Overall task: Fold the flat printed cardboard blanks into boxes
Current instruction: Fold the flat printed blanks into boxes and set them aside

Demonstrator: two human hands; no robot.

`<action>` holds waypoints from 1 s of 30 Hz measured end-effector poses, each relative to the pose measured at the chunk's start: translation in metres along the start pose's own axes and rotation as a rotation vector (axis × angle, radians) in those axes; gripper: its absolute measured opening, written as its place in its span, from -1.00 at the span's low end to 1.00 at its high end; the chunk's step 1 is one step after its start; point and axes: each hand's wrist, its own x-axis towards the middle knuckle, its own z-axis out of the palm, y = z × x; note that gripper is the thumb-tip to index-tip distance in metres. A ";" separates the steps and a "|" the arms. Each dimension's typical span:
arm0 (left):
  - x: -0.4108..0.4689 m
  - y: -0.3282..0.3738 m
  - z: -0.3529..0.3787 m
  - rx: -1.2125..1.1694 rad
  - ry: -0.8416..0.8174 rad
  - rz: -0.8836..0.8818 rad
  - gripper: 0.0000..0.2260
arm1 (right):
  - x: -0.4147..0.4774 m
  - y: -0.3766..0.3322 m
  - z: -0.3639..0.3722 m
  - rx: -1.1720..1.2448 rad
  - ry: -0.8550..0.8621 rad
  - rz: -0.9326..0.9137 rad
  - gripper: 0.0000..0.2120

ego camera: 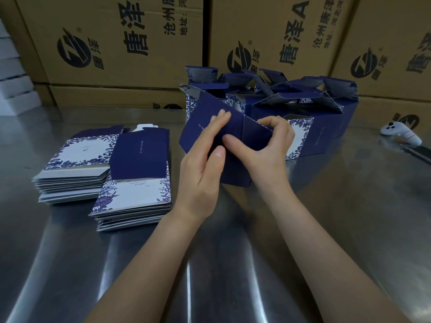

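A dark blue cardboard box (235,169), half formed, stands on the steel table (326,217) in the middle. My left hand (205,164) presses flat against its left side, with the fingers up on a raised flap (205,117). My right hand (263,145) pinches another flap (254,134) at the box's top, thumb in front and fingers curled behind. Two stacks of flat blue-and-white floral blanks lie to the left, one at the far left (77,166) and a nearer one (137,183).
Several folded blue boxes with open top flaps (291,108) crowd the table behind my hands. Large brown shipping cartons (116,43) form a wall at the back. A white controller (401,134) lies at the right edge beside a dark flat object (419,155).
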 end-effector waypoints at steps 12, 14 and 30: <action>0.015 -0.005 -0.015 -0.126 0.554 -0.354 -0.58 | 0.013 0.002 -0.010 0.735 -0.089 0.365 -0.43; 0.019 -0.005 -0.019 -0.272 0.596 -0.504 -0.61 | 0.012 0.000 -0.011 0.814 -0.105 0.415 -0.37; 0.021 -0.015 -0.037 -1.016 0.225 -1.009 -0.61 | 0.014 0.014 -0.017 0.980 -0.269 0.509 -0.45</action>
